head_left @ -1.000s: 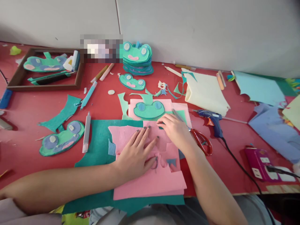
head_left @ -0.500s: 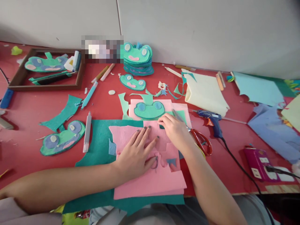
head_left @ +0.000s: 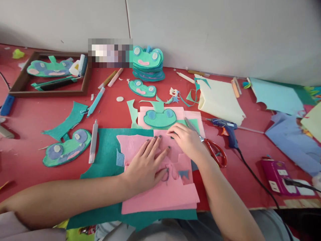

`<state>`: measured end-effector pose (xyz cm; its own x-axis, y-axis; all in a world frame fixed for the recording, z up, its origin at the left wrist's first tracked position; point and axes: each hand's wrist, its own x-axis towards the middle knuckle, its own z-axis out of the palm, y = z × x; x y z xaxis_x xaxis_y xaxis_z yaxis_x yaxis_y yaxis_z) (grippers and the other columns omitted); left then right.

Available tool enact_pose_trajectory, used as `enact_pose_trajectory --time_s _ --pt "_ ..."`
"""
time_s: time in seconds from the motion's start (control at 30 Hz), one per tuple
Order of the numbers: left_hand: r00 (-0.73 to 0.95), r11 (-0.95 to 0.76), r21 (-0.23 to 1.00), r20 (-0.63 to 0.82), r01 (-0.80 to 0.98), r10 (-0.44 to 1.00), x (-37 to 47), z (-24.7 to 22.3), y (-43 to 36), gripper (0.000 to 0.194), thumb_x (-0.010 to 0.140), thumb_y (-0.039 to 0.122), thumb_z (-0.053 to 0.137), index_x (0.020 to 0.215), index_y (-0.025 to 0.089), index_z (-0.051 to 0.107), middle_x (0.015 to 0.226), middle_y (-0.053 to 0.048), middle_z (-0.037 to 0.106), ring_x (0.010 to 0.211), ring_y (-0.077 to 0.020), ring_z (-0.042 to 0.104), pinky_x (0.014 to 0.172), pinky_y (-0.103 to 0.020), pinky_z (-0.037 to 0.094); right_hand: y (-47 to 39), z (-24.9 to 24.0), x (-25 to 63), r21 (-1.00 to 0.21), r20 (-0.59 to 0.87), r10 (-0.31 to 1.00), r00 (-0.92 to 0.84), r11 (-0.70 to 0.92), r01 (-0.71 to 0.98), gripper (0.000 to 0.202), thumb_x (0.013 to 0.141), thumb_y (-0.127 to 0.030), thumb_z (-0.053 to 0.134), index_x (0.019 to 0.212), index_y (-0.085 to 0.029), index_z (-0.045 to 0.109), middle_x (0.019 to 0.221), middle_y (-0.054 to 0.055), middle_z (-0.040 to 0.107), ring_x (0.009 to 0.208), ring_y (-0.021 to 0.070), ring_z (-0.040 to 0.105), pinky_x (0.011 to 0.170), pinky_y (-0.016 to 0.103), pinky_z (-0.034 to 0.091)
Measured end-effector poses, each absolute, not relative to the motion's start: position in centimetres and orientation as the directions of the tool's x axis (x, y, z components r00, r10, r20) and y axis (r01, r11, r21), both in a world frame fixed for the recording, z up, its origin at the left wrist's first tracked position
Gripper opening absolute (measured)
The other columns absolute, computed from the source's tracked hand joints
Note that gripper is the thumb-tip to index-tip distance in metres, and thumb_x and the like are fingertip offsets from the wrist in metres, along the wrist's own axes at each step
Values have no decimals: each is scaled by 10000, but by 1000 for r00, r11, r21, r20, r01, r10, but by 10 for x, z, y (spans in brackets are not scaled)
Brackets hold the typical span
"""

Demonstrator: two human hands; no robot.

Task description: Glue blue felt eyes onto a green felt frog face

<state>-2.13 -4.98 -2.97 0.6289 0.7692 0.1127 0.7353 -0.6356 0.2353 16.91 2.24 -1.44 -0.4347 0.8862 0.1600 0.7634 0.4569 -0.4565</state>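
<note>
My left hand [head_left: 147, 164] lies flat with spread fingers on layered pink felt [head_left: 160, 197], over a dark green felt sheet [head_left: 105, 150]. At the top edge of the pink felt, my right hand [head_left: 184, 139] has its thumb and fingertips pinched together; what is between them is too small to make out. Just beyond it, a green frog face [head_left: 160, 118] with blue eyes rests on paler pink felt. Red-handled scissors [head_left: 215, 152] lie beside my right hand, their blades pointing toward the frog face.
A blue glue gun [head_left: 227, 129] with a black cord is at the right, near a purple box [head_left: 278, 175]. Stacked frog faces [head_left: 147, 63] stand by the wall. A brown tray [head_left: 50, 92], a pale marker [head_left: 93, 142] and another frog face [head_left: 66, 149] are on the left.
My right hand has shifted slightly left along the pink felt's top edge, its fingers still pinched. My left hand has stayed in place.
</note>
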Motion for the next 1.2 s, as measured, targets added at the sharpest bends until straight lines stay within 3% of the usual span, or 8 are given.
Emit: enact_pose_trajectory --time_s 0.67,1.03,1.2 --pt "634 -640 232 109 733 766 -21 -30 -50 591 876 466 404 1391 182 337 1485 -198 219 1351 -370 247 1056 -496 307 22 -17 165 -388 113 873 -475 478 788 115 893 -186 478 838 -187 579 879 31 621 880 151 560 669 248 414" --pt "634 -638 242 106 731 766 -22 -30 -50 591 879 471 387 1386 172 345 1484 -204 220 1353 -366 243 1072 -491 294 26 -16 183 -593 39 894 -447 381 710 82 876 -221 513 828 -206 578 876 4 606 836 132 572 768 265 430" --pt "638 -640 240 97 730 764 -22 -29 -49 586 883 466 376 1389 173 339 1477 -211 233 1351 -369 244 1068 -496 300 26 -10 189 -627 -3 886 -463 359 691 87 858 -195 523 821 -221 597 876 -9 614 844 134 574 779 271 428"
